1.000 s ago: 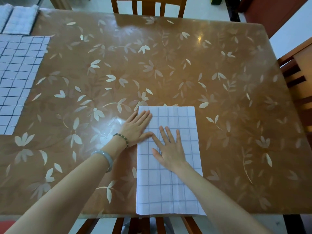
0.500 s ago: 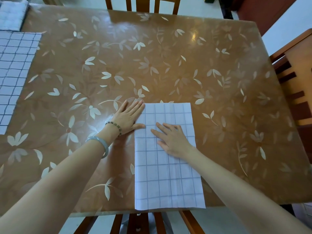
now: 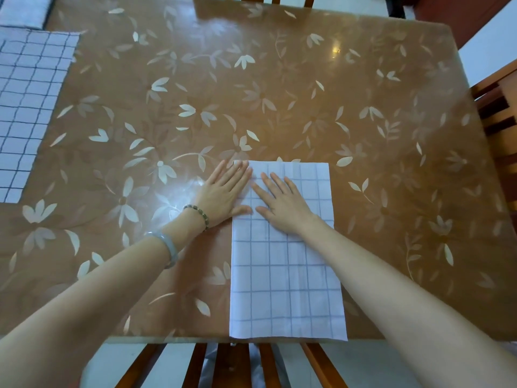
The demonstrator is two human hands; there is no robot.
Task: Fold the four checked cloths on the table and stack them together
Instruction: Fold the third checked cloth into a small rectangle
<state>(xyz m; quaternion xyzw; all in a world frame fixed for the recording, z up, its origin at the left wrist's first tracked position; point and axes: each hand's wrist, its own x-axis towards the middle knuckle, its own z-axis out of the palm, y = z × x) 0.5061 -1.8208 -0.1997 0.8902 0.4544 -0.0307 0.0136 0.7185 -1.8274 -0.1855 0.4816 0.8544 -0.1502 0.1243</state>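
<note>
While both hands lie flat with fingers straight and spread, gripping nothing, the folded checked cloth (image 3: 285, 275) sits as a long narrow strip on the near side of the worktop (image 3: 307, 93). Its near end reaches the worktop's edge, above a wooden chair (image 3: 223, 365). The left hand (image 3: 223, 191) rests mostly on the bare surface, with its fingertips and thumb touching the strip's left edge near the far corner. The right hand (image 3: 282, 203) presses on the cloth's far half, just beside the left.

A second checked cloth (image 3: 25, 107) lies spread open at the far left, and what looks like a folded pile (image 3: 22, 9) sits in the far left corner, well apart from the strip.

The glossy floral cover looks slick, so a sideways push could slide the whole strip instead of flattening it. The layers could also creep apart, leaving the next fold crooked. A pull toward the person might drag the near end off the edge.
</note>
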